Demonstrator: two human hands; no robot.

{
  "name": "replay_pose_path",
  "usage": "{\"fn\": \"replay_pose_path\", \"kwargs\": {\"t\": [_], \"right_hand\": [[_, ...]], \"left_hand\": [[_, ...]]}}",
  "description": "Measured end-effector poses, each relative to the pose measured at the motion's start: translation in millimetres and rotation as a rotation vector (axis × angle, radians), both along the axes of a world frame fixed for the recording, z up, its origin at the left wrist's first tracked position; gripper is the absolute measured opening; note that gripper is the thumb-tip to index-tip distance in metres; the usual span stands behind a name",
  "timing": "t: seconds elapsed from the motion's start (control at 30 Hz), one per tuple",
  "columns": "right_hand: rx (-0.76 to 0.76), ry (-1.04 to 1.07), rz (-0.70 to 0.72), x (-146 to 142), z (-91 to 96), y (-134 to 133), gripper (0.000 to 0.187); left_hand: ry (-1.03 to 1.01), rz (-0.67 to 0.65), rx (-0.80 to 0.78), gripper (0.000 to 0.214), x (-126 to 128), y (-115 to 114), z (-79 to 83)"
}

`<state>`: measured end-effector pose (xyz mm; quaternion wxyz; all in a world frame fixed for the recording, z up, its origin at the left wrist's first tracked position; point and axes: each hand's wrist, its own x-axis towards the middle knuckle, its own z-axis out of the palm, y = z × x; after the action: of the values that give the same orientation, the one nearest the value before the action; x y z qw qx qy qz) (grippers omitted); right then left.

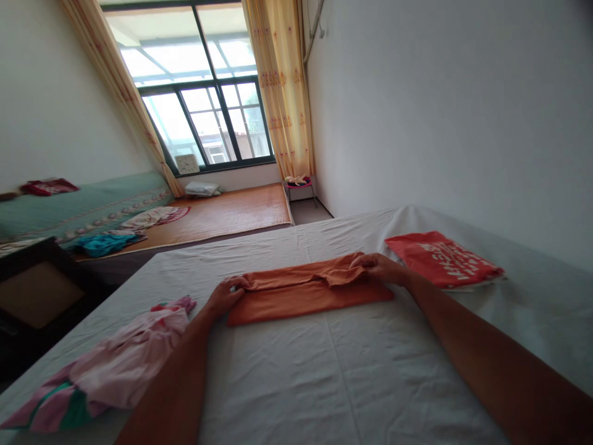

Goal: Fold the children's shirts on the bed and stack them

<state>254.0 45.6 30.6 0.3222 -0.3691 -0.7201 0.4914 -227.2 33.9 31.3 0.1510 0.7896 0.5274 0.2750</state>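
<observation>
An orange garment (296, 306), partly folded into a long strip, lies on a white sheet (287, 371) in front of me. My left hand (227, 295) pinches its left end near the upper fold. At the right end, my right hand (377, 267) grips the upper layer, where the cloth is bunched and slightly turned over. Which part of the garment this is, I cannot tell. To the right sits a folded red garment (442, 258) with white lettering. Beside my left forearm lies a crumpled pink garment (134, 352) with green and purple parts.
Past the sheet's far edge is a low bed with a brown mat (241, 210), holding a teal cloth (104, 243) and a pale cloth (155, 216). A dark cabinet (41, 296) stands at left. A white wall (454, 111) borders the right side. A small stool (300, 182) stands below the curtain.
</observation>
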Motion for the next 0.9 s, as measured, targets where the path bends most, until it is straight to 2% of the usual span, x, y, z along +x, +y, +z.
{"fn": "replay_pose_path", "kwargs": {"t": [0.1, 0.23, 0.37, 0.43, 0.5, 0.53, 0.6, 0.67, 0.73, 0.8, 0.87, 0.9], "right_hand": [[0.107, -0.060, 0.061, -1.0, 5.3, -2.5, 0.038], [0.240, -0.195, 0.139, -3.3, 8.8, -3.6, 0.022], [0.159, -0.231, 0.086, -4.1, 7.5, -4.3, 0.033], [0.109, -0.171, 0.048, -6.0, 7.6, -5.4, 0.039], [0.086, -0.103, 0.004, -8.7, 7.9, -6.1, 0.042], [0.088, -0.074, -0.023, -10.2, 7.8, -6.1, 0.043], [0.111, -0.042, -0.087, -13.1, 6.9, -5.6, 0.047], [0.129, -0.022, -0.144, -15.7, 5.7, -5.3, 0.050], [0.132, -0.003, -0.191, -18.2, 5.0, -6.1, 0.050], [0.134, 0.016, -0.219, -20.5, 5.0, -7.5, 0.048], [0.143, 0.025, -0.229, -21.9, 5.5, -8.5, 0.046], [0.143, 0.029, -0.226, -21.9, 5.9, -8.4, 0.044]], "left_hand": [[-0.009, 0.010, -0.014, 0.020, 1.6, -0.6, 1.3], [-0.010, 0.009, -0.029, 0.020, 0.5, -1.5, 1.0], [0.027, 0.014, -0.016, 0.021, 2.3, -2.3, 4.2], [0.061, 0.059, 0.045, 0.023, 15.2, -3.9, 12.3], [0.084, 0.075, 0.137, 0.027, 42.1, -8.2, 24.7], [0.084, 0.040, 0.180, 0.028, 60.8, -11.7, 31.3], [0.095, -0.108, 0.168, 0.025, 105.7, -21.1, 41.7], [0.143, -0.218, 0.160, 0.027, 153.9, -31.8, 44.8], [0.199, -0.234, 0.173, 0.034, 197.3, -39.9, 39.6], [0.235, -0.199, 0.185, 0.047, 230.0, -42.5, 28.6], [0.249, -0.134, 0.199, 0.047, 249.4, -39.3, 16.8], [0.248, -0.100, 0.205, 0.040, 254.1, -36.0, 12.3]]}}
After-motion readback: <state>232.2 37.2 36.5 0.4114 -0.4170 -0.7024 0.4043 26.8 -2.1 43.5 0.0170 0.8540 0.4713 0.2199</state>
